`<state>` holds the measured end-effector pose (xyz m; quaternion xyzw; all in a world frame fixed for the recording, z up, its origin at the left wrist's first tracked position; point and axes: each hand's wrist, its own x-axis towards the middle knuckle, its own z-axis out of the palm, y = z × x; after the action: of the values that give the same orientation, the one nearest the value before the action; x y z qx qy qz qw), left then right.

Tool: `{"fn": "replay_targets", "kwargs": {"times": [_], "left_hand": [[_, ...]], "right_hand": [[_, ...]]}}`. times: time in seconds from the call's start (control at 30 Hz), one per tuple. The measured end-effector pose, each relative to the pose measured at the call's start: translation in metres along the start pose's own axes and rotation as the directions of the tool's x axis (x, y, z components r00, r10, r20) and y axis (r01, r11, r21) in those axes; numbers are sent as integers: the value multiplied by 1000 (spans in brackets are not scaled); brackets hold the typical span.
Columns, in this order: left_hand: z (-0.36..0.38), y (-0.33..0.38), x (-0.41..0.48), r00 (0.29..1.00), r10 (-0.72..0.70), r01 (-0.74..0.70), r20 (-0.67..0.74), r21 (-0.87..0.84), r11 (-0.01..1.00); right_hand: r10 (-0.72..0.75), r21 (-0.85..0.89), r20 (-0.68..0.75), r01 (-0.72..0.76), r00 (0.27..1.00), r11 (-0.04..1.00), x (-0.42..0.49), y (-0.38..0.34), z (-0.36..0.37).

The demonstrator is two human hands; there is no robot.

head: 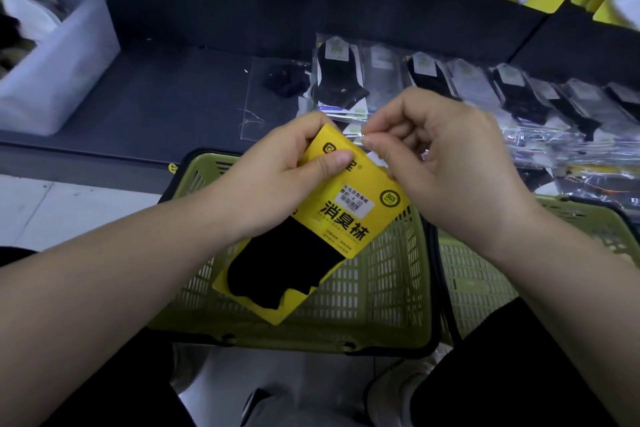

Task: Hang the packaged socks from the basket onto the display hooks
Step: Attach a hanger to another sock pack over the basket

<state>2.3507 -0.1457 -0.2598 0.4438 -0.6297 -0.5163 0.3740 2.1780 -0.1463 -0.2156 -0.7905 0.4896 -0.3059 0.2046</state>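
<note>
Both hands hold one yellow sock pack above the green basket: left hand grips its upper edge, right hand pinches the top corner.

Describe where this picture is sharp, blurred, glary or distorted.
Head view: the yellow sock pack in the left hand is sharp, its print readable; head view: the white bin at upper left is smeared by blur; head view: the clear-wrapped socks at right streak with glare; head view: the left forearm swells toward the lower corner, a wide-angle stretch.
</note>
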Motion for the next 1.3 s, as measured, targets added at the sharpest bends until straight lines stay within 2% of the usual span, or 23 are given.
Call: {"fn": "replay_targets", "kwargs": {"times": [0.07, 0.13, 0.2, 0.3, 0.37, 0.47, 0.53, 0.63, 0.7, 0.77, 0.83, 0.93, 1.1, 1.2, 1.3], "left_hand": [[-1, -2, 1, 1000, -23, 23, -3, -25, 999], [-1, -3, 3, 999, -41, 41, 11, -3, 999], [-1, -2, 5, 998, -41, 38, 37, 82, 996], [-1, -2, 8, 998, -13, 0, 60, 206, 979], [0, -2, 8, 997, 0, -22, 82, 273, 962], [2, -2, 8, 991, 16, -64, 130, 370, 927], [4, -2, 8, 983, 16, -93, 181, 425, 901], [6, -3, 8, 970, 3, -123, 244, 476, 871], [4, -4, 9, 963, -14, -123, 267, 488, 864], [0, -5, 10, 962, -37, -95, 269, 461, 883], [-5, -4, 11, 964, -60, -47, 259, 389, 920], [-8, -4, 10, 957, -91, 0, 274, 314, 949], [-8, -5, 8, 941, -139, 112, 309, 104, 988], [-6, -5, 4, 940, -133, 157, 315, -50, 986], [-4, -6, 3, 946, -128, 173, 297, -129, 976]], "right_hand": [[21, 12, 47, -21, 999, 1000, 5, 1, -1], [70, 68, 200, -85, 977, 994, 13, 4, -10], [105, 111, 364, -155, 925, 982, 18, 5, -21], [141, 85, 473, -205, 870, 975, 19, 10, -26], [150, -100, 481, -116, 864, 988, 18, 12, -23], [150, -341, 503, 36, 851, 939, 18, 13, -20], [158, -386, 578, 98, 801, 917, 17, 10, -20], [184, -424, 701, 195, 689, 884, 16, 11, -13], [195, -392, 738, 174, 646, 903, 14, 13, -8], [199, -303, 722, 44, 662, 952, 12, 18, -7], [192, -174, 676, -99, 712, 980, 9, 23, -6], [178, -28, 635, -208, 751, 978, 2, 26, -1], [179, 79, 544, -263, 819, 962, -6, 25, 5], [151, 90, 477, -219, 866, 971, -10, 22, 5], [122, 63, 440, -166, 890, 984, -12, 19, 6]]}}
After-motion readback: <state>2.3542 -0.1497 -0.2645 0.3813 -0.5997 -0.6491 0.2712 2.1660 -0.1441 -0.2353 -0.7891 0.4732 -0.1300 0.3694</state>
